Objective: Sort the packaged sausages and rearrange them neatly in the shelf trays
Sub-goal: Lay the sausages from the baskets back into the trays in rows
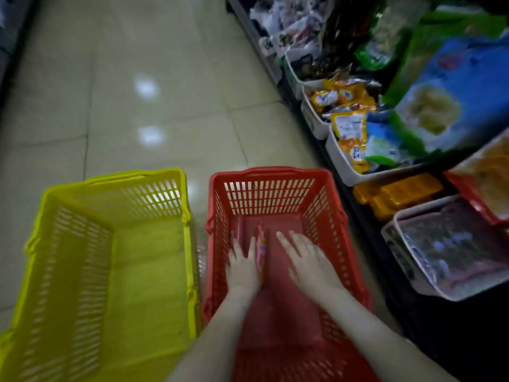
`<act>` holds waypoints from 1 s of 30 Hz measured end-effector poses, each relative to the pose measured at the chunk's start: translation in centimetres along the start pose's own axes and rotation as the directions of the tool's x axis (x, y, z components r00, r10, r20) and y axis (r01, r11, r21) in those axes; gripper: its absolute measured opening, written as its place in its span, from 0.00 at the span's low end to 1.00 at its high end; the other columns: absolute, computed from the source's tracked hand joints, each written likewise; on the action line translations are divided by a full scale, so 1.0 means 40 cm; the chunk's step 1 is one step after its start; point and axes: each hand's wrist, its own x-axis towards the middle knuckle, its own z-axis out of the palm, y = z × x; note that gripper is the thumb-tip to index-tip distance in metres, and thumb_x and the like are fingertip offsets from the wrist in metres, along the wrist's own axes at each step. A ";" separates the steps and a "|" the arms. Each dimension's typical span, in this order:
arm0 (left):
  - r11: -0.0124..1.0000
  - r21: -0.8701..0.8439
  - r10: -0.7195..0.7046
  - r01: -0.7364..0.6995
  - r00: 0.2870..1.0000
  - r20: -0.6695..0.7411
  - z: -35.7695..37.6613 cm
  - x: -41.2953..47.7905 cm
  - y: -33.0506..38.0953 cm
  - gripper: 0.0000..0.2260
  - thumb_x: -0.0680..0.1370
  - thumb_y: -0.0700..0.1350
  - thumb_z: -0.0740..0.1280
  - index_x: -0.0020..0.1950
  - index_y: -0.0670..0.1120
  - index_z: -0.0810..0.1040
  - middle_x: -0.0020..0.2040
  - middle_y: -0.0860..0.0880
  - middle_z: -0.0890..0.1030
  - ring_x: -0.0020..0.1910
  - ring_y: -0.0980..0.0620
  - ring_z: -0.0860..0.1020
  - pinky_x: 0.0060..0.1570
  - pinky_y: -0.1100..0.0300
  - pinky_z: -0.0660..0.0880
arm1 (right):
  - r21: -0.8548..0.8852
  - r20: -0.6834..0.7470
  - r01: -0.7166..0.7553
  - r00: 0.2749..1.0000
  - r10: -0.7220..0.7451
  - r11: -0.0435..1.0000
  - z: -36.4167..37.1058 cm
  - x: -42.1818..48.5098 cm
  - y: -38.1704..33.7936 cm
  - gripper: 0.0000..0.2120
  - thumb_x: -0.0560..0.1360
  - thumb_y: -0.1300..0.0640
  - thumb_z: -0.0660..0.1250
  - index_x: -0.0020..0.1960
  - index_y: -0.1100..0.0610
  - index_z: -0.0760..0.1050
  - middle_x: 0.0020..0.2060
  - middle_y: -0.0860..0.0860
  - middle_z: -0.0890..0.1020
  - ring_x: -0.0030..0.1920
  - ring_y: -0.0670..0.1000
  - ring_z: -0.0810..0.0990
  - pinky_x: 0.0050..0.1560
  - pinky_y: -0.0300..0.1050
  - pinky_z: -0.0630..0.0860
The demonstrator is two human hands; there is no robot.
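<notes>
Both my hands reach down into a red plastic basket (268,194) on the floor. A long red packaged sausage (260,248) lies on the basket's bottom, and another red stick (240,230) lies further left. My left hand (242,264) rests flat beside the sausage, its thumb side touching the pack. My right hand (309,260) is spread flat on the basket floor to the right, holding nothing. On the right stand white shelf trays (340,161) full of yellow and orange packs (349,125).
An empty yellow basket (115,244) stands left of the red one. Orange packs (399,193) and a white tray of clear-wrapped goods (446,252) sit on the low shelf at right. Beige floor tiles (151,78) stretch ahead.
</notes>
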 end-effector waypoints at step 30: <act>0.924 -0.303 -0.157 0.235 0.953 0.261 0.219 0.110 0.031 0.41 0.78 0.40 0.62 0.75 0.65 0.37 0.63 0.39 0.65 0.57 0.37 0.76 0.60 0.50 0.71 | 0.216 0.232 -0.305 0.939 0.255 0.928 0.380 0.208 0.064 0.40 0.76 0.62 0.60 0.77 0.42 0.40 0.76 0.61 0.51 0.71 0.64 0.58 0.68 0.57 0.62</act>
